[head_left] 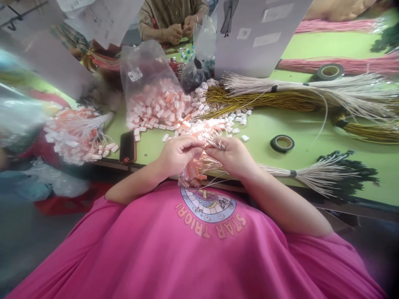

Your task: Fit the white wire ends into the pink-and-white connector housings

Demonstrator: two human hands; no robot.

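Note:
Close together at the table's front edge, both hands work in front of my chest. My right hand (pixel 232 155) is closed around a bunch of thin white wires (pixel 218 143), whose ends stick out above the fingers. Just left of it, my left hand (pixel 181 153) is pinched, its fingertips near those wire ends; whatever lies between them is too small to make out. Beneath and between the hands hang white and orange connectors (pixel 191 174) on wires. Loose connector housings (pixel 168 106) spill from a clear plastic bag (pixel 143 56) beyond my hands.
A phone (pixel 127 146) and a wired connector bundle (pixel 77 133) lie left. To the right are black tape rolls (pixel 282 143), white wires (pixel 305 85), yellow wires (pixel 262 101) and a taped bundle with black ends (pixel 343 174). Across the table, a person's hands (pixel 179 32) work behind upright panels (pixel 255 37).

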